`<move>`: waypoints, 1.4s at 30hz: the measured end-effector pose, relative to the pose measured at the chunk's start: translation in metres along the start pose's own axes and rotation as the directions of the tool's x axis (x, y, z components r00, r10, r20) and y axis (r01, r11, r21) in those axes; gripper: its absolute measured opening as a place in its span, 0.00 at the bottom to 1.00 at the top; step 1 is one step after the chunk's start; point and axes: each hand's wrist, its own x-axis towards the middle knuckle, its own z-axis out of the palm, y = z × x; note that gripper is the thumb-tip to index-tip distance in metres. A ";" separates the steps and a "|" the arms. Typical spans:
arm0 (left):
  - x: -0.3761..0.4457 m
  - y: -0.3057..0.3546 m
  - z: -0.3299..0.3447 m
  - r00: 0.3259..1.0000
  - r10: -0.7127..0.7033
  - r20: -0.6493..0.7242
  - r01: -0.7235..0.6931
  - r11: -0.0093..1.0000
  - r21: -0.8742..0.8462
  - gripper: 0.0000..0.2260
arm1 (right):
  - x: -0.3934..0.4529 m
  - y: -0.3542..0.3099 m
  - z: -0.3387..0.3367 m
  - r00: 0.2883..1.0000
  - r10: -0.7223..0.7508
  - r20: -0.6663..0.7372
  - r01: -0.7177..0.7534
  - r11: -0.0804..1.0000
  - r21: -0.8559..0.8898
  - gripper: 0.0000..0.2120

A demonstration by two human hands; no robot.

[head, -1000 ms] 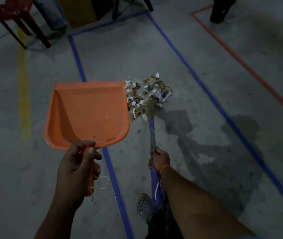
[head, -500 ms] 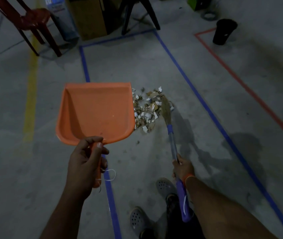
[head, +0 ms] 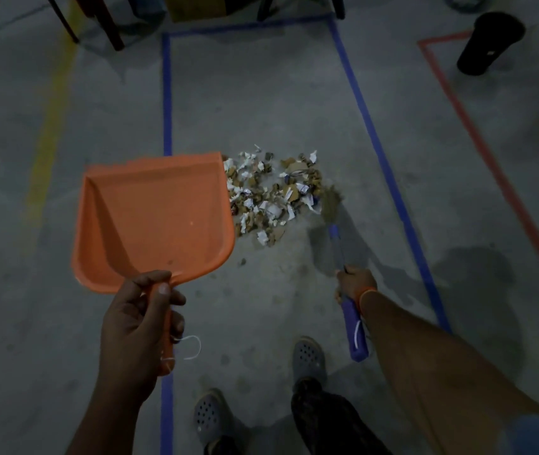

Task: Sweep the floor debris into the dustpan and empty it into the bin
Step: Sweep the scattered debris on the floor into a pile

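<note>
1. Debris, a loose pile of torn white paper and brown cardboard scraps, is spread on the concrete floor inside a rectangle of blue tape, just beside the right edge of the orange dustpan.
2. The dustpan is held by the left hand; its fingers are wrapped around the handle with the thumb laid on top. The pan appears to be raised and tilted rather than laid flat, though contact between its lip and the floor cannot be told.
3. A small broom with a purple handle is gripped by the right hand, fingers closed around the shaft; its bristles are set against the far right side of the pile.
4. The pan's open mouth is turned away from the person, not toward the scraps, so a sweep to the left would likely push debris against the side wall or past it.
5. If the lip is left off the floor, thin paper bits could be driven underneath.
6. A fast stroke could scatter the light pieces over the blue tape; one small fragment already lies apart from the pile, nearer the person.
7. A black bin stands well apart at the upper right beyond red tape; a tilted pan could shed scraps on the way there.
</note>
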 end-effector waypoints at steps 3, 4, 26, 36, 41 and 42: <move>-0.011 -0.005 0.030 0.998 -0.024 -0.058 0.023 1.000 -0.011 0.05 | 0.015 -0.001 -0.011 0.990 -0.011 0.139 0.021 0.997 -0.068 0.10; -0.015 -0.004 0.038 0.997 -0.026 -0.070 0.025 1.000 -0.013 0.05 | 0.018 0.001 -0.015 0.984 -0.027 0.178 0.044 0.995 -0.092 0.11; -0.157 0.008 0.165 0.982 0.062 -0.176 -0.059 0.998 0.026 0.06 | 0.017 0.030 -0.261 0.894 -0.349 0.281 0.435 0.829 -0.352 0.20; -0.132 0.001 0.301 0.961 -0.010 -0.275 0.016 1.000 0.018 0.05 | 0.136 -0.026 -0.315 0.908 -0.278 0.315 0.375 0.873 -0.312 0.22; -0.080 -0.014 0.410 0.928 -0.100 -0.360 0.083 0.995 -0.062 0.05 | 0.237 -0.082 -0.335 0.879 -0.253 0.405 0.412 0.831 -0.373 0.21; -0.073 -0.016 0.433 0.922 -0.121 -0.368 0.104 0.992 -0.066 0.05 | 0.254 -0.093 -0.338 0.868 -0.253 0.428 0.428 0.819 -0.383 0.20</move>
